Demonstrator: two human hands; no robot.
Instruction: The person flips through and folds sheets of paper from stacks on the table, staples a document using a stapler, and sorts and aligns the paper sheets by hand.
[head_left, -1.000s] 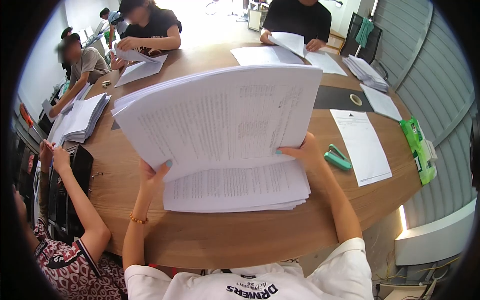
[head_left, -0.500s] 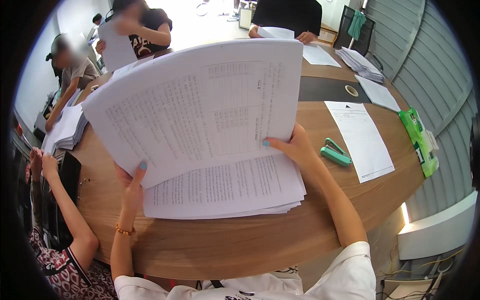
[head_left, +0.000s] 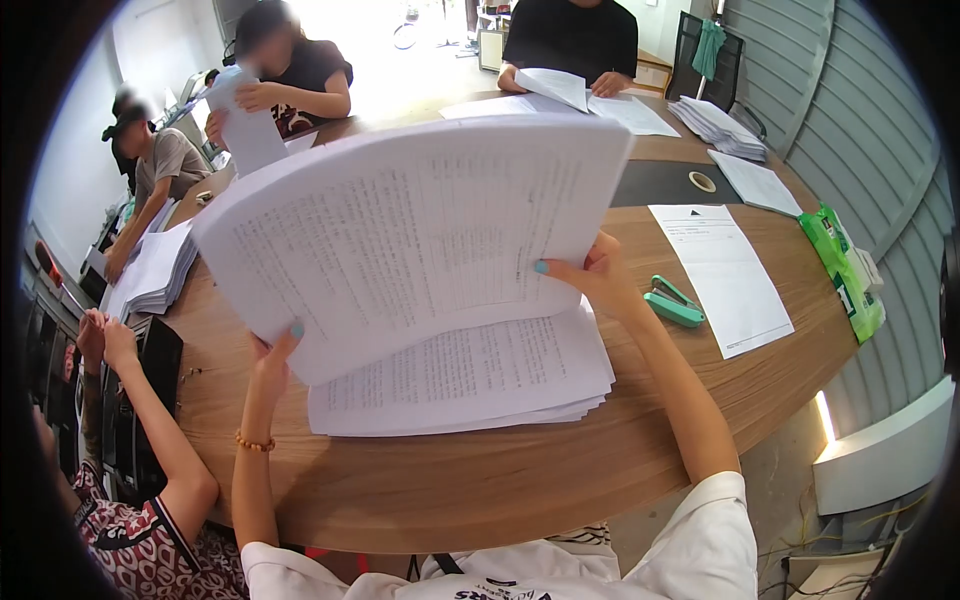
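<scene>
Between my two hands a thick stack of printed paper (head_left: 410,230) is held up and tilted, its pages bending at the top. My left hand (head_left: 270,362) grips its lower left corner, thumb on the front page. At the right edge, my right hand (head_left: 600,275) pinches it with the thumb on the printed side. My fingers behind the sheets are mostly hidden. Below lies another pile of printed sheets (head_left: 460,385) on the wooden table. A teal stapler (head_left: 673,303) sits just right of my right forearm, beside a single printed sheet (head_left: 722,280).
A roll of tape (head_left: 702,181) rests on the table's black panel (head_left: 650,184). A green packet (head_left: 842,275) lies at the right edge, near paper stacks (head_left: 718,128). A black case (head_left: 150,400) stands at left, by a neighbour's arm (head_left: 165,430). Other people handle papers across the table.
The held stack has dropped lower and tipped, its top edge now more curved. Across the table, one person's raised papers have turned narrower, and another person's hands have shifted over the sheets.
</scene>
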